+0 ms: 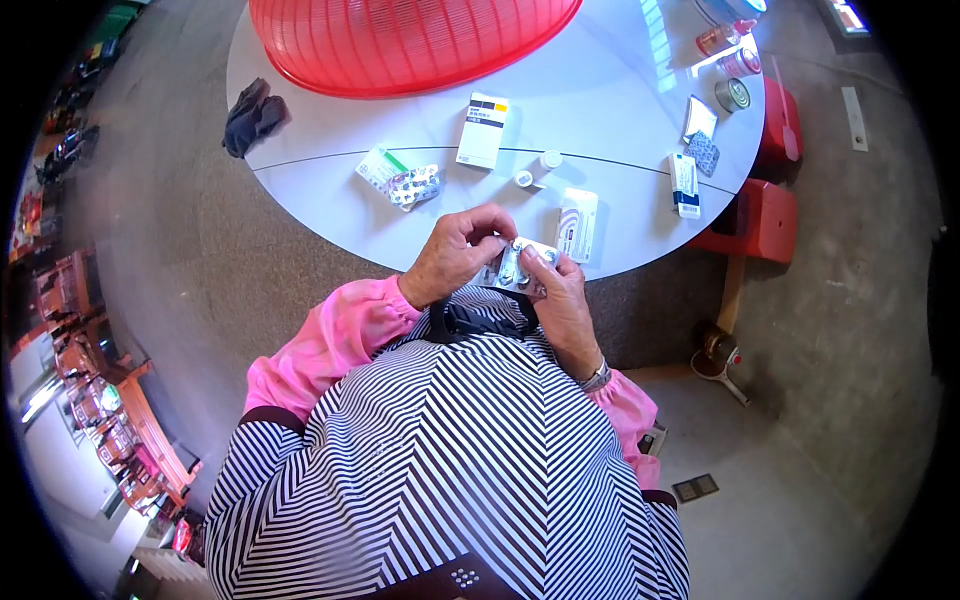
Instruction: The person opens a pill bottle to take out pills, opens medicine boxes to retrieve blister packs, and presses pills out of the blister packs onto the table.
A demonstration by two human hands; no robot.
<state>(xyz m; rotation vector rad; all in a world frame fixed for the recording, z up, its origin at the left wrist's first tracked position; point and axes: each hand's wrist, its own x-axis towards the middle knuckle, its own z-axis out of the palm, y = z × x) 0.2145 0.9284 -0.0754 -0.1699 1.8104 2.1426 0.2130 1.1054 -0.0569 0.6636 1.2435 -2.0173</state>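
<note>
At six o'clock edge of table [330, 215], pinching shiny pill pack [513, 270] in left hand [562, 295] and right hand [455, 255]. Near left hand, toward one o'clock, white box [578, 225].

Glossy, see-through red plastic on that ribbed cover [420, 40]; smooth, shiny white tabletop [330, 205] beneath; silvery foil on the pill pack [508, 268]; matt, rough-looking floor [230, 250]; striped cloth apron [470, 430].

printed white boxes [484, 125], lettering too small to read
</note>
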